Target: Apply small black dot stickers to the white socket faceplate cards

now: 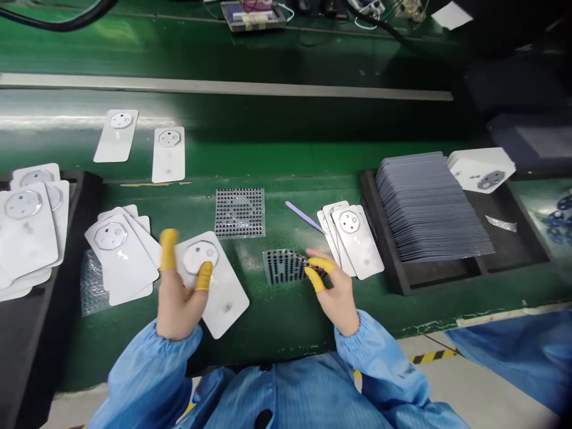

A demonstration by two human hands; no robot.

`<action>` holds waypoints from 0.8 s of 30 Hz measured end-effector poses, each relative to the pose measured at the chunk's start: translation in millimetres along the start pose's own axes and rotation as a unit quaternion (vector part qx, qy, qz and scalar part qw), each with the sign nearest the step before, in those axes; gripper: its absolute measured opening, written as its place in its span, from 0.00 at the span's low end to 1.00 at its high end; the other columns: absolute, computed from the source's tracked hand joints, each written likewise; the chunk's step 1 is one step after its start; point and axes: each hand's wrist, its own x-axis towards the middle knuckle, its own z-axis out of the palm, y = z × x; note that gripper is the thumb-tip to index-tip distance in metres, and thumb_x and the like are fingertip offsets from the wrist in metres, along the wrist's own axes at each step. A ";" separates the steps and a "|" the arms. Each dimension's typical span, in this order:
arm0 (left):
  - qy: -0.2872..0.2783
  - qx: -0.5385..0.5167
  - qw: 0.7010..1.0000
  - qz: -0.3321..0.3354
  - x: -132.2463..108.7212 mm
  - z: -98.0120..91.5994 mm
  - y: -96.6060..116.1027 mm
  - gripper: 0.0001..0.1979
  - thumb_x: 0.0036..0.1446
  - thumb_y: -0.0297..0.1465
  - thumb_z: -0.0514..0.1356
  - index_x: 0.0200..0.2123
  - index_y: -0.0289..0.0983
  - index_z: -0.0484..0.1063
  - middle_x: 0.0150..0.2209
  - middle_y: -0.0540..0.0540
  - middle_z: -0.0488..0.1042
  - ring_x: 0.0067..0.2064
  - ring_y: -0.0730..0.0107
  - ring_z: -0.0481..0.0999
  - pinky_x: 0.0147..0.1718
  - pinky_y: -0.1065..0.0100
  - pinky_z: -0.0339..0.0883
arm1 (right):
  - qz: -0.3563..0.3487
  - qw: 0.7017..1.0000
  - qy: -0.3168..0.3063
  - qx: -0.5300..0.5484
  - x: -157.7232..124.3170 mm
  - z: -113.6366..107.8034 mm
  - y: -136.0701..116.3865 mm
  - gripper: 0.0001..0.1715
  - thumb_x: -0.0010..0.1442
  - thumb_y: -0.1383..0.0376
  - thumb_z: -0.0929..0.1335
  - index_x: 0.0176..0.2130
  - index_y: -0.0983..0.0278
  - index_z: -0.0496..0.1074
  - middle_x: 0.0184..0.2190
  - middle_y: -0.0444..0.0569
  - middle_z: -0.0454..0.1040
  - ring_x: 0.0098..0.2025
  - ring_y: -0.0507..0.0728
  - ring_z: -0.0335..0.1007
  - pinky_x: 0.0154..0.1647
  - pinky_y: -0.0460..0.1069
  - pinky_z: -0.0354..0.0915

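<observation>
A white phone back cover [222, 298] with an octagonal camera ring is in my left hand [181, 292]. The thumb presses on the ring, the forefinger points up past the cover's edge, and the other fingers are hidden. Yellow finger cots cover both visible tips. My right hand [333, 283] pinches the right corner of a clear sheet of black dots [286, 266], bending it up between thumb and forefinger. Behind it a second dotted sheet [240, 213] lies flat on the green bench. Near my right hand lie a purple stick [304, 216] and several overlapping covers [360, 244].
Fanned covers [125, 256] lie on bubble wrap [93, 283] at left, beside a black tray [58, 333] with more covers [27, 232]. Two single covers [117, 137] lie farther back. At right, a black divided tray [402, 286] holds grey sheets [433, 208] and white covers [476, 167].
</observation>
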 end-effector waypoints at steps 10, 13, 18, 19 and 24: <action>-0.292 -0.139 0.944 -0.069 -25.3 54.0 35.6 0.20 0.56 0.43 0.59 0.33 0.30 0.79 0.28 0.40 0.81 0.28 0.60 0.79 0.25 0.65 0.74 | -0.051 0.997 -0.052 -0.025 28.8 -10.3 -22.1 0.15 0.58 0.68 0.69 0.47 0.59 0.71 0.45 0.51 0.74 0.49 0.58 0.71 0.53 0.59 0.68; -0.289 -0.114 0.950 -0.027 -27.7 54.6 35.5 0.17 0.56 0.40 0.59 0.33 0.31 0.79 0.27 0.43 0.80 0.27 0.64 0.78 0.24 0.68 0.72 | -0.208 0.975 -0.065 -0.053 27.7 2.6 -30.6 0.16 0.59 0.72 0.67 0.47 0.61 0.70 0.44 0.53 0.73 0.48 0.59 0.69 0.49 0.59 0.69; -0.275 -0.033 0.959 0.066 -29.0 52.5 23.8 0.11 0.55 0.35 0.60 0.27 0.34 0.77 0.24 0.46 0.78 0.26 0.68 0.75 0.26 0.70 0.67 | -0.269 0.949 -0.154 -0.058 26.0 15.9 -28.6 0.16 0.61 0.76 0.63 0.48 0.67 0.67 0.44 0.58 0.71 0.46 0.59 0.68 0.42 0.56 0.71; -0.269 -0.016 0.959 0.081 -29.1 52.1 20.7 0.11 0.54 0.34 0.59 0.26 0.34 0.76 0.23 0.47 0.77 0.24 0.69 0.73 0.25 0.70 0.66 | -0.267 0.949 -0.157 -0.053 25.7 17.2 -26.0 0.16 0.61 0.76 0.63 0.49 0.67 0.67 0.44 0.58 0.71 0.46 0.58 0.67 0.42 0.55 0.72; -0.248 0.042 0.958 0.136 -28.7 49.1 7.7 0.11 0.55 0.31 0.57 0.23 0.35 0.73 0.19 0.47 0.73 0.22 0.70 0.70 0.22 0.72 0.61 | -0.247 0.957 -0.148 -0.014 23.4 25.1 -15.2 0.16 0.61 0.74 0.64 0.50 0.66 0.65 0.45 0.58 0.69 0.46 0.57 0.67 0.45 0.55 0.71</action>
